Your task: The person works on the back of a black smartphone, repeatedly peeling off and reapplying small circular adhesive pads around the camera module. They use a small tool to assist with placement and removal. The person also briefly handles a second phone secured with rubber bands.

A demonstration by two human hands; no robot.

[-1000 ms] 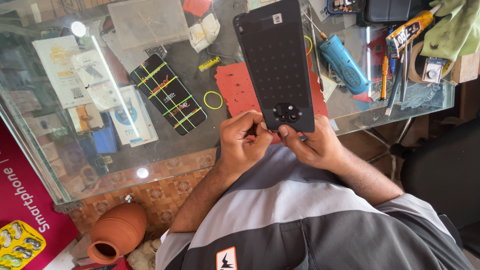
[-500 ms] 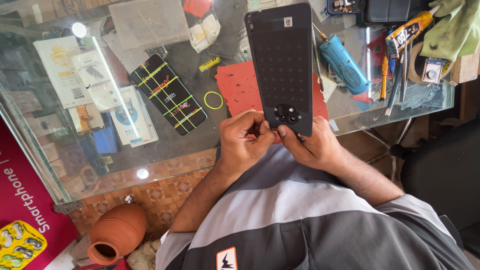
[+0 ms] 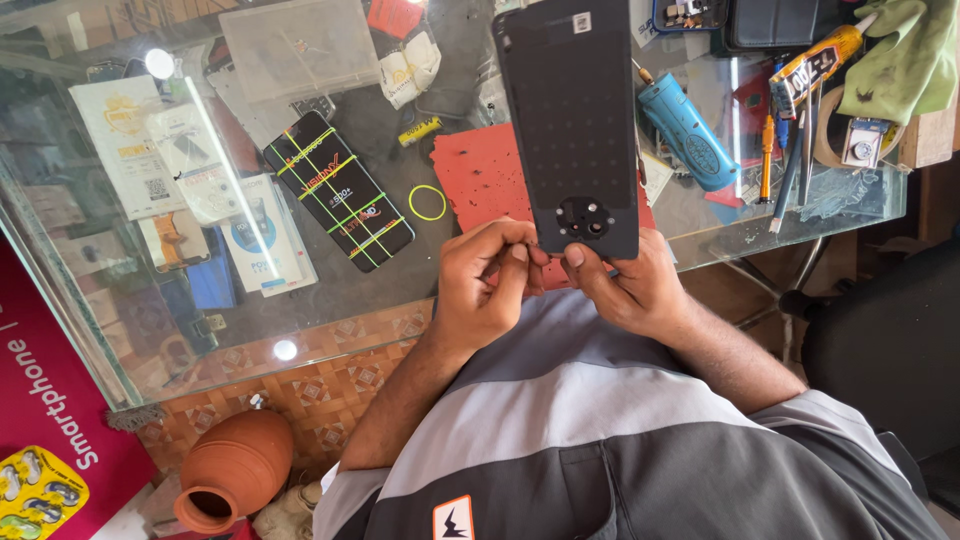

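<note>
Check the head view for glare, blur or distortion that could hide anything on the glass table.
Head view: sharp overall, hands and phone back crisp. Glare: a bright streak and two lamp spots on the glass table, washing out the packets under it. Straight edges bow slightly at the frame borders.
</note>
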